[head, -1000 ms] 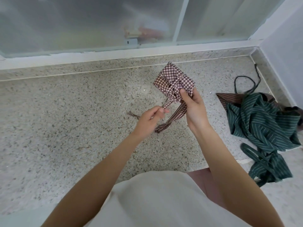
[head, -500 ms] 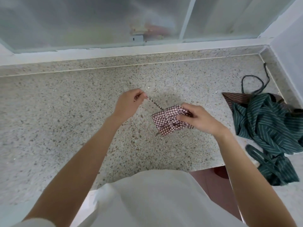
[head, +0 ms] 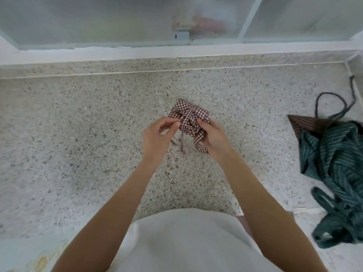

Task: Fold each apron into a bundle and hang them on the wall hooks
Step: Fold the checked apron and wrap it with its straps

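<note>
A small bundle of red-and-white checked apron is held just above the speckled stone counter, with its straps wound around it. My right hand grips the bundle's right side and a loose strap end. My left hand pinches the strap at the bundle's left side. Thin strap ends dangle below the bundle between my hands. At the right lies an unfolded green striped apron in a crumpled heap, and under it a brown striped apron shows one corner.
A frosted sliding window with a white sill runs along the counter's far edge. A dark neck loop lies beyond the heap. The counter's front edge is near my body, and green straps hang over it at the right.
My left hand, which had pulled a strap out to the left, has come back to the bundle. The bundle has moved slightly away from me and the strap is now wound around it.
</note>
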Tool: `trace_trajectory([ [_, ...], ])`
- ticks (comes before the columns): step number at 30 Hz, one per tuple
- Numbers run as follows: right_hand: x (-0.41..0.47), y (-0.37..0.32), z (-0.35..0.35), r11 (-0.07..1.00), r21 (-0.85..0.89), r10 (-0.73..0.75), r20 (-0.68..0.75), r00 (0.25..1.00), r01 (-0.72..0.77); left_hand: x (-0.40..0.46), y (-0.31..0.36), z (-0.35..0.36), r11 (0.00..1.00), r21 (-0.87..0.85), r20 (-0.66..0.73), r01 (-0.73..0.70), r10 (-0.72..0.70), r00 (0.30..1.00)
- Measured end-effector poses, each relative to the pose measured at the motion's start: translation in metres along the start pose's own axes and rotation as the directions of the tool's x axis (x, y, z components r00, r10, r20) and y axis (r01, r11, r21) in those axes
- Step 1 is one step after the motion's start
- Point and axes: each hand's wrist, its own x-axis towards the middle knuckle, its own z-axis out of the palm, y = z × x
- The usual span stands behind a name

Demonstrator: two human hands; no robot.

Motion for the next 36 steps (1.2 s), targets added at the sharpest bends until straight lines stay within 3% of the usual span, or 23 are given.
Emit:
trace_trajectory([
  [5,0.041,0.007,-0.002,0.999,-0.031,0.009,-0.123,0.992,-0.013,0.033,-0.028,0.019,0.992,0.028,0.054,0.12,-0.121,0.991],
  [9,0.071,0.012,-0.022,0.933,-0.356,-0.146,-0.239,0.96,0.053,0.056,-0.048,0.053,0.984,0.166,0.164,0.063,-0.091,0.982],
  [12,0.076,0.012,-0.035,0.739,-0.671,-0.282,-0.236,0.93,0.054,0.065,-0.061,0.073,0.95,0.312,0.249,-0.024,-0.058,0.967],
  [14,0.075,0.013,-0.045,0.591,-0.801,-0.438,-0.215,0.873,0.1,0.065,-0.067,0.081,0.929,0.363,0.281,-0.073,-0.035,0.959],
  [16,0.07,0.01,-0.05,0.401,-0.883,-0.645,-0.082,0.76,0.245,0.064,-0.069,0.086,0.912,0.384,0.305,-0.145,0.023,0.952],
  [18,0.073,0.006,-0.052,0.192,-0.897,-0.737,0.135,0.662,0.398,0.066,-0.068,0.086,0.894,0.391,0.323,-0.217,0.087,0.942],
  [21,0.082,-0.004,-0.043,-0.023,-0.817,-0.618,0.464,0.634,0.576,0.065,-0.067,0.08,0.913,0.355,0.298,-0.2,0.092,0.95],
  [24,0.095,-0.007,-0.039,-0.271,-0.756,-0.409,0.651,0.64,0.596,0.059,-0.07,0.067,0.927,0.35,0.224,-0.135,0.057,0.973],
  [26,0.103,-0.008,-0.038,-0.407,-0.693,-0.333,0.72,0.609,0.596,0.052,-0.075,0.058,0.87,0.438,0.176,-0.229,0.166,0.97],
  [28,0.108,-0.012,-0.035,-0.518,-0.62,-0.272,0.772,0.574,0.589,0.047,-0.082,0.053,0.736,0.589,0.194,-0.335,0.273,0.942],
  [32,0.108,-0.015,-0.026,-0.699,-0.395,-0.072,0.869,0.49,0.597,0.041,-0.084,0.054,0.605,0.743,0.36,-0.285,-0.003,0.933],
  [34,0.107,-0.013,-0.022,-0.748,-0.287,0.028,0.887,0.461,0.598,0.04,-0.085,0.054,0.589,0.755,0.371,-0.288,-0.021,0.928],
  [36,0.109,-0.01,-0.022,-0.748,-0.306,0.05,0.859,0.51,0.589,0.04,-0.086,0.049,0.631,0.729,0.337,-0.265,0.006,0.941],
])
